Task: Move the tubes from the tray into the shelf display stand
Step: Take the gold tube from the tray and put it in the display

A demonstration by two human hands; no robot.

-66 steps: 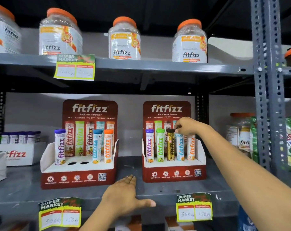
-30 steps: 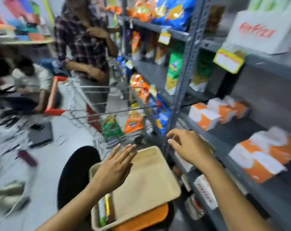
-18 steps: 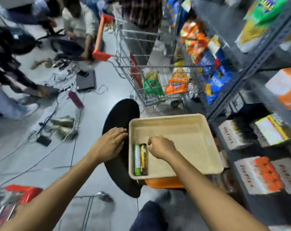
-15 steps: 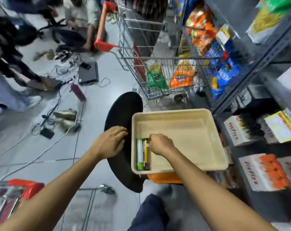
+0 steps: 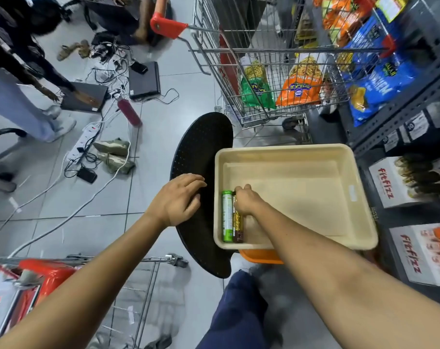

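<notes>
A beige tray [image 5: 314, 157] rests on an orange seat below me. Two tubes lie side by side against its left wall: a green tube [image 5: 227, 217] and a gold-brown tube [image 5: 238, 226]. My right hand [image 5: 244, 201] is down in the tray with its fingers closed over the far end of the gold-brown tube. My left hand [image 5: 177, 197] rests with fingers spread on a black perforated chair back [image 5: 204, 147] just left of the tray. The shelf display stand is out of view.
A metal shopping cart [image 5: 271, 71] with snack bags stands beyond the tray. Grey shelving [image 5: 402, 114] with Fitfizz boxes runs along the right. Cables, laptops and shoes litter the floor at left, where other people stand. A second cart with red parts [image 5: 45, 275] is at lower left.
My view swung from the shelf stands down to the tray. My right hand left the stand, dropped into the tray and closed on the gold-brown tube. My left hand settled on the chair back.
</notes>
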